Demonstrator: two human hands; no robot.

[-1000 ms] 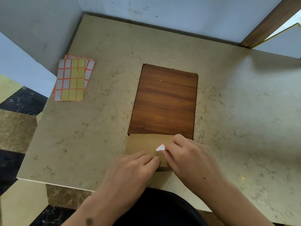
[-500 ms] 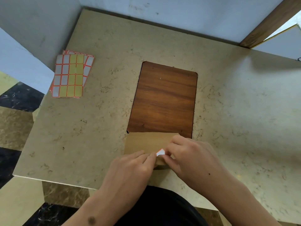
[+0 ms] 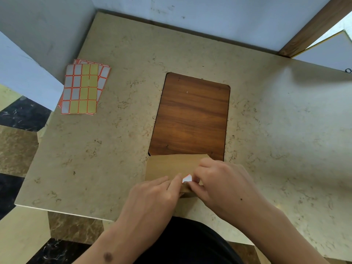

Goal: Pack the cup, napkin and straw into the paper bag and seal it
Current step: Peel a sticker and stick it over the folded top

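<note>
both hands, left hand (image 3: 152, 195) and right hand (image 3: 224, 183), pinch a white sticker (image 3: 187, 178) with curled fingers on the paper bag (image 3: 167, 166), at six o'clock of the table (image 3: 114, 149).

From my seat at the remote feed I look down on a beige, marble-patterned table (image 3: 276, 149) with a dark wood-grain panel (image 3: 190, 119) set into its middle, pushed into a corner between pale blue-grey walls (image 3: 209, 20) that carry a few scuffs and marks. A brown wooden strip (image 3: 314, 27) slants down at the upper right beside a bright, lit opening, and soft daylight lies across the right side of the tabletop. Below the table's left edge I see a floor (image 3: 17, 145) of black, brown and cream marble tiles.
</note>
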